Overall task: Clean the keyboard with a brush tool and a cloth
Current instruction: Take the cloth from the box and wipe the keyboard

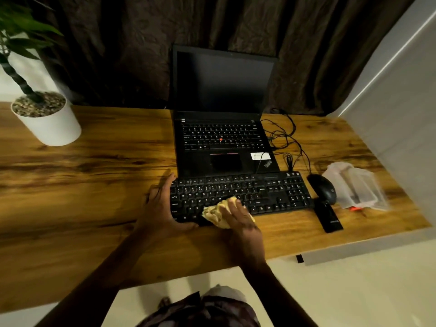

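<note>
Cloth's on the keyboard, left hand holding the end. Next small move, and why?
Probably slide the right hand with the cloth rightward along the keyboard: the cloth sits on the lower middle keys, the right side lies uncovered, and the left hand grips the left end.

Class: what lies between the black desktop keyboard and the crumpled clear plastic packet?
A black computer mouse and, nearer the viewer, a flat black bar; head view.

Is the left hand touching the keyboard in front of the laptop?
Touching. The head view shows the left hand gripping the keyboard at its left end.
</note>
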